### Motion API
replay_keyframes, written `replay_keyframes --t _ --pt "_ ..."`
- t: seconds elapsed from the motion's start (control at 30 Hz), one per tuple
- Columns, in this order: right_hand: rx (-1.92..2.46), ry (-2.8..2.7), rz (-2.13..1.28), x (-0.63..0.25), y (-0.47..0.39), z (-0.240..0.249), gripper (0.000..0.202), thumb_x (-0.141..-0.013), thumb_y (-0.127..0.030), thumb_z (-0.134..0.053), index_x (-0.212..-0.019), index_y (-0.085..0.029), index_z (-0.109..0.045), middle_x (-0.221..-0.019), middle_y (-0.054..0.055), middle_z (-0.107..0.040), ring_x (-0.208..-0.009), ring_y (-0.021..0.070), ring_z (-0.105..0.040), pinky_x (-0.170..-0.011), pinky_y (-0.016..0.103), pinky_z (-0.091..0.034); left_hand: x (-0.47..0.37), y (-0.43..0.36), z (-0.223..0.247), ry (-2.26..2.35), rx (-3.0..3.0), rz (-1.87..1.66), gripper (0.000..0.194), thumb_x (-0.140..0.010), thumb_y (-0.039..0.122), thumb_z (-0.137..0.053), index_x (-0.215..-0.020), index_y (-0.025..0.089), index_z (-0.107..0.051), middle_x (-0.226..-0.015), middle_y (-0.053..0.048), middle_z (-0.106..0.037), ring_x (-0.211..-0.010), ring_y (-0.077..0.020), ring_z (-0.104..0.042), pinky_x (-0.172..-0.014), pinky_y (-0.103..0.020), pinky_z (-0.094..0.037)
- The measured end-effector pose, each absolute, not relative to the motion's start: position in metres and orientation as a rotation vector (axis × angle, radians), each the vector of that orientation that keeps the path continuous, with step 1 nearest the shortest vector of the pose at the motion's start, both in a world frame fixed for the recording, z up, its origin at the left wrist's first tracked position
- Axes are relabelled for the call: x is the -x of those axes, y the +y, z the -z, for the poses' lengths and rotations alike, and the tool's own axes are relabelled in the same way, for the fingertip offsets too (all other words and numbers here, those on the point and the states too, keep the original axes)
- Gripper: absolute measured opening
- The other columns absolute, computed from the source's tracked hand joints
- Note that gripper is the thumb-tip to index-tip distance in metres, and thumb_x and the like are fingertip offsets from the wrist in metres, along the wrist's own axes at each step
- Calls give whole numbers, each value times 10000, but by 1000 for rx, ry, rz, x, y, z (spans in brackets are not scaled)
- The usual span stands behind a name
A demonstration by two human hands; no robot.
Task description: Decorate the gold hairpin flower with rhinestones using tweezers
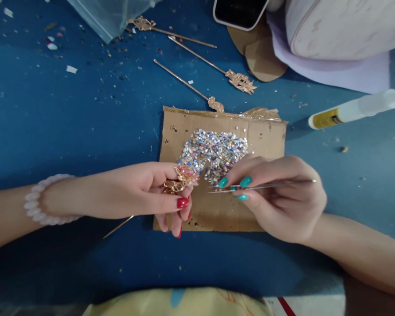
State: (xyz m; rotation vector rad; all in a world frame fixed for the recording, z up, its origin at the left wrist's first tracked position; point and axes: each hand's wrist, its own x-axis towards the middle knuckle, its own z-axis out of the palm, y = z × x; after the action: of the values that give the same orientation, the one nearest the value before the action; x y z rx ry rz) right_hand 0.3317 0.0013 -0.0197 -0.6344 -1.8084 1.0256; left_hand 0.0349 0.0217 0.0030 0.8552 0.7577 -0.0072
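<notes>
Currently left fingers (182, 202) pinch gold ornament (174, 187), held over cardboard (237, 215), beside loose rhinestones (213, 151). Right fingers (245, 181) grip tweezers (266, 186), tips near ornament.

Plastic bag (108, 15): cut off above; bottle (352, 110): cut off right; gems (213, 147): partly hidden

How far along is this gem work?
Done, it seems: pink stones sit on the gold ornament. In hand: that ornament in the left hand, tweezers in the right hand, tips over the cardboard. Left, probably: more setting, as loose gems lie heaped on the cardboard; whether the three gold hairpins beyond it are finished, I cannot tell.
</notes>
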Motion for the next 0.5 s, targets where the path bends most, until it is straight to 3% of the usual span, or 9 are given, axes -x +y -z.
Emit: replay_keyframes --t 0.13,0.3,0.5 --pt "677 -1891 -996 -333 -1 19 168 -1123 -170 -867 -1131 -245 -717 -1023 49 -897 -910 180 -903 -892 318 -777 -32 23 7 670 -893 -8 248 -1161 443 -833 -1003 274 -743 -771 3 -833 -776 -274 -903 -876 -453 -793" --pt "741 -1939 -986 -331 -3 22 134 -1135 -109 -802 -1102 -223 -739 -1030 41 -871 -929 150 -876 -859 253 -731 -28 23 12 621 -858 -31 248 -1237 407 -734 -1031 279 -785 -778 5 -843 -719 -216 -860 -794 -331 -746" --pt "689 -2146 -856 -335 2 16 203 -1112 -40 -759 -1134 -242 -756 -1038 60 -911 -909 206 -873 -894 377 -740 -27 24 12 635 -862 -10 245 -1225 407 -754 -1034 262 -805 -856 -24 -881 -759 -225 -872 -762 -307 -716"
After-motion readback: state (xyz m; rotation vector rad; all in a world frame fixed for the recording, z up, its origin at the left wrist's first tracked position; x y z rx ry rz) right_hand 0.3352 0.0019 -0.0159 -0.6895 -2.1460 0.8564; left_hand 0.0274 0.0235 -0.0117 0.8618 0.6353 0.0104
